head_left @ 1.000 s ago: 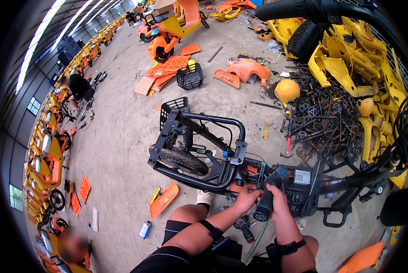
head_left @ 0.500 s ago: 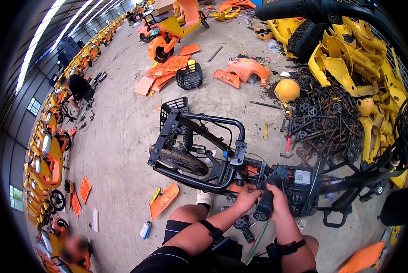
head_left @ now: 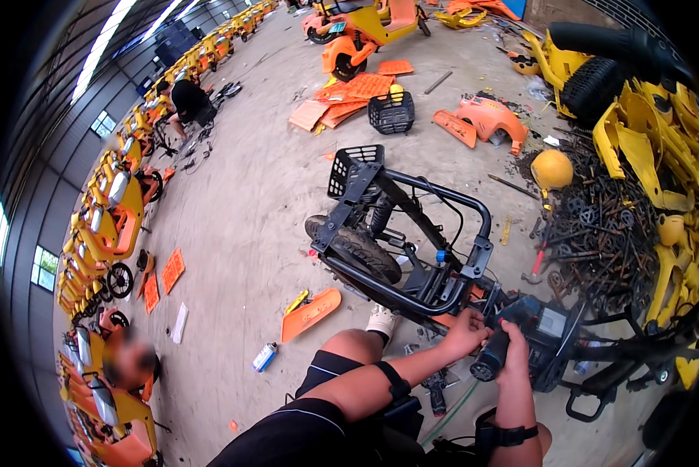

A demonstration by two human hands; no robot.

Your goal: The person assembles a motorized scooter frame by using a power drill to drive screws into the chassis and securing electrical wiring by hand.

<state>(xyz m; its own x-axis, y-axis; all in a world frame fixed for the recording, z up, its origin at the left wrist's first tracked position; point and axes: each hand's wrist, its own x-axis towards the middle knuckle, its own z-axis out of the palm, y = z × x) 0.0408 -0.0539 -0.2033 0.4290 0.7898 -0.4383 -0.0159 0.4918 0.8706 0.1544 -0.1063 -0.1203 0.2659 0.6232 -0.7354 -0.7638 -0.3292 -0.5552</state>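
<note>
A dark cordless power driver (head_left: 489, 362) is gripped in my right hand (head_left: 514, 354), its head over the stripped electric scooter frame (head_left: 392, 294). Beside the driver's head, my left hand (head_left: 466, 333) is closed in a pinch at the frame's middle; whatever lies between its fingertips is hidden. Black tubes of the frame run toward the upper left, ending by a wheel (head_left: 365, 253) and a black basket (head_left: 355, 170). A grey-topped box (head_left: 552, 321) sits in the frame right of the driver. On the floor below my left wrist lies a second dark power tool (head_left: 436, 395).
Rusty metal parts (head_left: 606, 226) are heaped at the right, beside yellow body panels (head_left: 637, 148) and a red-handled hammer (head_left: 535, 267). Orange panels (head_left: 349, 97) lie farther off. A spray can (head_left: 264, 357) stands left of my knee. Another person (head_left: 190, 101) crouches near the scooter row (head_left: 119, 210).
My view has turned left, so the whole scene has shifted rightward in the picture. Both hands stay at the same part of the frame, the driver still in my right hand.
</note>
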